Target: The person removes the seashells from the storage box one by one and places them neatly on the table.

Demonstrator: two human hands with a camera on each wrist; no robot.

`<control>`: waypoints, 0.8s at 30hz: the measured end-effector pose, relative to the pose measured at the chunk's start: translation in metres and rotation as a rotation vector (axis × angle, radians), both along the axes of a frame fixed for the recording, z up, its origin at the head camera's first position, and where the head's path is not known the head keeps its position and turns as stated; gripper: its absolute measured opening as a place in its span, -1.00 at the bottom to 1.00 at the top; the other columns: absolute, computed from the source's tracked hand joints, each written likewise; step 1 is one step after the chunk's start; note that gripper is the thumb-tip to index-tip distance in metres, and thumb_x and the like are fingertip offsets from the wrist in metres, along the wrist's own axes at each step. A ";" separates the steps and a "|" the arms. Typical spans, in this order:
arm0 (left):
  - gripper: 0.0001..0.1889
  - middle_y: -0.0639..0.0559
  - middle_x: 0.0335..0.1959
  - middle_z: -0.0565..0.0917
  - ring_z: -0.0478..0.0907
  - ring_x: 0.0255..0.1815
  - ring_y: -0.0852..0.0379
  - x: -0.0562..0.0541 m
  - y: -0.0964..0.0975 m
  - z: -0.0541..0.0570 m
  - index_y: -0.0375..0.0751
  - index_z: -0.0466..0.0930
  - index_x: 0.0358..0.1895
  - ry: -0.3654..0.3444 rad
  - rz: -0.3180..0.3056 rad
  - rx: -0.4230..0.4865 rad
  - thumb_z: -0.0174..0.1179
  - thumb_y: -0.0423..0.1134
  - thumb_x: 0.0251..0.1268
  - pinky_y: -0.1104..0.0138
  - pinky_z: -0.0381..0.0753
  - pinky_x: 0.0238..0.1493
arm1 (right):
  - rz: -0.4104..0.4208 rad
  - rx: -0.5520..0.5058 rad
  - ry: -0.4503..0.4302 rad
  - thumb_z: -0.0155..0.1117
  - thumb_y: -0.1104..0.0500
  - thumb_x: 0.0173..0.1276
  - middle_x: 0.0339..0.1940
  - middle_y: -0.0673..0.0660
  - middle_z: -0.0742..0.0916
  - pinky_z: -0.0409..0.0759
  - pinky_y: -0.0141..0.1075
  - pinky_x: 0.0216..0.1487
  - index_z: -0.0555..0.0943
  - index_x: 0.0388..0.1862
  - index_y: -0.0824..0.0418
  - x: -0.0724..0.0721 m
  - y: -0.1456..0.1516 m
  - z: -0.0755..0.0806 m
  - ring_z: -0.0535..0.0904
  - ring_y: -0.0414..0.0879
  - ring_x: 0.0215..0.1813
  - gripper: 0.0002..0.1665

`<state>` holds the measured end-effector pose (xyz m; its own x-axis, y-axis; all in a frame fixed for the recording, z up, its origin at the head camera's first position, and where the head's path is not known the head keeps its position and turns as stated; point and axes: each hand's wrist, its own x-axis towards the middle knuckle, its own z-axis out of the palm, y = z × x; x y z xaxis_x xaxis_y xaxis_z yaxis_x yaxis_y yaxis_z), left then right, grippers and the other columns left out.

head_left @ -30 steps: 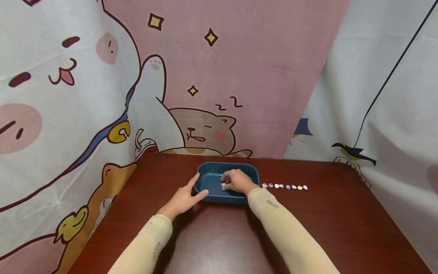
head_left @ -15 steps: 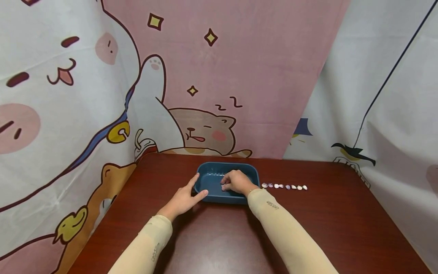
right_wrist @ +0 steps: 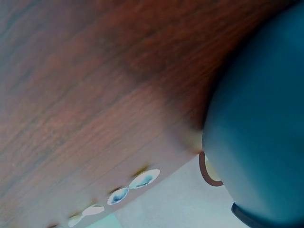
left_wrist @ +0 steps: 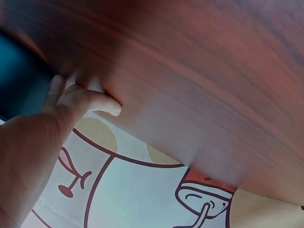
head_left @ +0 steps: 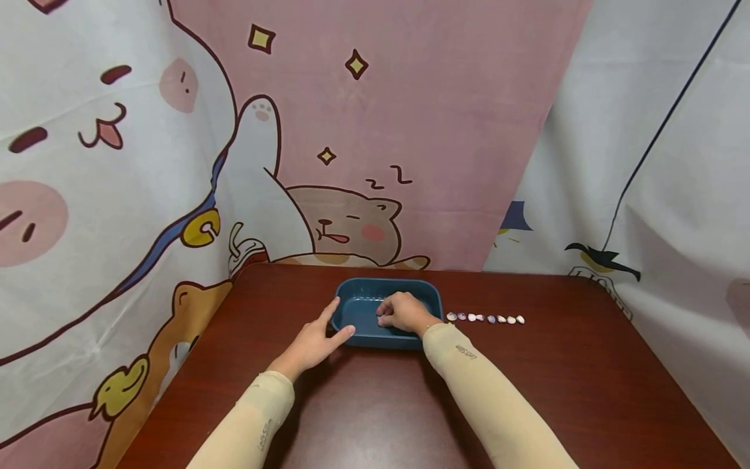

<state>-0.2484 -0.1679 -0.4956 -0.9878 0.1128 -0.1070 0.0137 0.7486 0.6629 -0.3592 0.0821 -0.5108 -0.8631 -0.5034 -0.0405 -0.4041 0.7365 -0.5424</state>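
A blue rectangular tray (head_left: 381, 341) sits on the table, its curved outer wall (right_wrist: 266, 118) filling the right side of the right wrist view. My right hand (head_left: 404, 311) reaches down inside it, fingers and thumb curled together in a pinch on a small seashell, now almost wholly hidden by the fingertips. My left hand (head_left: 310, 342) is at the tray's left end, thumb and fingers spread along its near left corner. To the right of the tray, several small white and purplish seashells (head_left: 471, 317) lie in a straight row.
The reddish-brown wooden table (head_left: 375, 404) runs back to a cartoon-printed cloth (head_left: 457, 130) that hangs behind and along both sides. Nearest the tray, the row's first shell (right_wrist: 145, 179) lies just beyond its right end.
The pale shell visible at my right fingertips a second ago is now covered by them as the fingers closed in. My left hand and the tray stay put; the head view shifts slightly.
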 end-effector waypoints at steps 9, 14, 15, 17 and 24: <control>-0.02 -0.21 0.71 0.27 0.35 0.64 -0.36 0.000 0.000 -0.004 0.30 -0.10 0.78 0.010 0.011 0.006 0.13 0.46 0.46 -0.37 0.35 0.53 | 0.005 0.011 -0.017 0.53 0.06 0.43 -0.13 -0.01 0.86 0.76 -0.06 0.18 0.85 0.02 0.06 0.003 0.000 0.004 0.71 -0.18 -0.12 -0.77; -0.02 -0.22 0.70 0.30 0.35 0.63 -0.38 0.001 0.000 -0.005 0.31 -0.08 0.78 0.022 0.017 0.001 0.11 0.49 0.44 -0.39 0.35 0.52 | -0.003 0.020 -0.031 0.53 0.04 0.44 -0.15 -0.02 0.85 0.76 -0.07 0.19 0.85 0.01 0.03 0.002 0.000 0.003 0.69 -0.18 -0.14 -0.78; -0.02 -0.22 0.70 0.30 0.35 0.63 -0.39 0.001 0.000 -0.005 0.31 -0.08 0.78 0.024 0.017 0.000 0.11 0.50 0.44 -0.40 0.35 0.52 | -0.002 0.018 -0.031 0.53 0.04 0.44 -0.16 -0.03 0.85 0.76 -0.07 0.18 0.85 0.00 0.04 0.002 0.000 0.003 0.68 -0.17 -0.15 -0.78; -0.03 -0.22 0.70 0.30 0.35 0.63 -0.40 0.002 0.001 -0.005 0.32 -0.08 0.78 0.029 0.017 -0.002 0.10 0.50 0.45 -0.40 0.35 0.52 | 0.008 0.013 -0.027 0.52 0.05 0.44 -0.18 -0.03 0.85 0.76 -0.08 0.15 0.85 0.01 0.04 0.002 0.000 0.002 0.68 -0.18 -0.16 -0.78; -0.04 -0.20 0.71 0.29 0.35 0.63 -0.39 0.003 0.001 -0.006 0.29 -0.07 0.78 0.050 0.010 0.002 0.09 0.49 0.46 -0.41 0.34 0.51 | 0.030 0.012 -0.008 0.50 0.09 0.47 -0.21 -0.03 0.84 0.75 -0.10 0.08 0.85 0.05 0.04 0.003 -0.001 0.003 0.66 -0.19 -0.19 -0.78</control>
<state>-0.2453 -0.1673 -0.5021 -0.9930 0.1031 -0.0570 0.0395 0.7472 0.6634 -0.3565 0.0812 -0.5080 -0.8472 -0.5285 -0.0536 -0.4219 0.7307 -0.5368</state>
